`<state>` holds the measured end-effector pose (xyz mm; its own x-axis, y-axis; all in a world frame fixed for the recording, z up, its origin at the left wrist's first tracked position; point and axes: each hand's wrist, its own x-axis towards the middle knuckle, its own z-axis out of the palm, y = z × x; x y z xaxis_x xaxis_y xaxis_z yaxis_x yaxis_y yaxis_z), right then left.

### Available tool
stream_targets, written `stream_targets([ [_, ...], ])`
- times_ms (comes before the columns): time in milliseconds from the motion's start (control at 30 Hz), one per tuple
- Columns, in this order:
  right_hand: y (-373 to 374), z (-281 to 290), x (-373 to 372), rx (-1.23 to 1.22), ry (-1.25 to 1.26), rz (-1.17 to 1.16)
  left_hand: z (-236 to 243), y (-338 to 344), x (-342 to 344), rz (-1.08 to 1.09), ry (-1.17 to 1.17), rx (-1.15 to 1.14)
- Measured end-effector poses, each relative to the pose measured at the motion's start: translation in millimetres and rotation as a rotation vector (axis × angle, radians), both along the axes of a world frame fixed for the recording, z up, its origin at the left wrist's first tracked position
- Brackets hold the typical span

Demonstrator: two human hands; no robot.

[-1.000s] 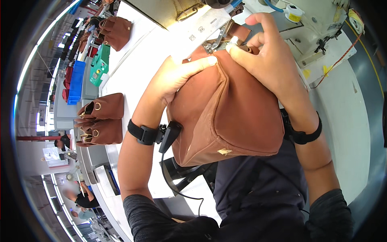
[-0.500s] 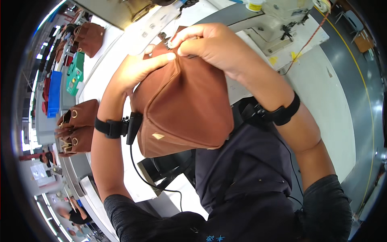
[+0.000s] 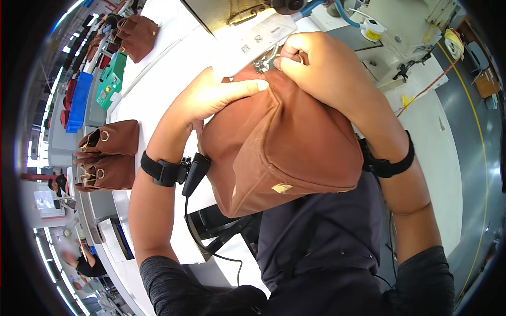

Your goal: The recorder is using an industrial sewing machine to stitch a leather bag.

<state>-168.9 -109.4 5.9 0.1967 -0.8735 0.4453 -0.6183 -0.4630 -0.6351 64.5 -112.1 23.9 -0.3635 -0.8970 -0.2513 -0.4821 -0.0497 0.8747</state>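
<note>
A brown handbag (image 3: 311,142) is held tilted over the machine bed, its underside with a small gold-coloured patch (image 3: 282,188) turned toward me. My left hand (image 3: 213,97) grips its left side, thumb pressed along the seam and the other fingers largely hidden behind the bag. At the far edge my right hand (image 3: 324,66) is closed, thumb and curled fingers pinching the material. Between both hands, the metal presser foot (image 3: 266,63) of a sewing machine (image 3: 258,31) meets that edge. The needle is too small to make out.
Two brown bags (image 3: 108,155) stand at the left, another bag (image 3: 136,38) farther back. A green case (image 3: 112,79) and blue bin (image 3: 79,102) lie beyond. A second machine (image 3: 411,42) stands at the far right near a small yellow-labelled pot (image 3: 372,30). Black cables hang by my forearms.
The view has shifted, so the machine, handbag and both hands appear farther right. The handbag's underside has turned somewhat, and its edge remains at the presser foot. Both hands keep their hold.
</note>
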Motion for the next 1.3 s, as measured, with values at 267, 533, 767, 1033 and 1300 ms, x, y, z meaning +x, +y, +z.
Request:
stream_targets([
  [267,-13,0,-12,-0.058,-0.005,0.154,-1,0,-1,-0.027,0.084,0.001],
  [533,-16,1,-15,0.185,-0.091,0.177,5,-1,-4,0.040,0.129,0.144],
  [767,-18,-3,-14,0.216,-0.163,0.187,1,-6,-3,-0.001,0.177,0.083],
  [1033,-21,-8,-13,0.155,-0.164,0.212,-5,-7,3,0.012,0.060,0.033],
  [1300,-22,-10,-14,0.169,-0.211,0.248,-7,-12,4,-0.108,0.043,-0.091],
])
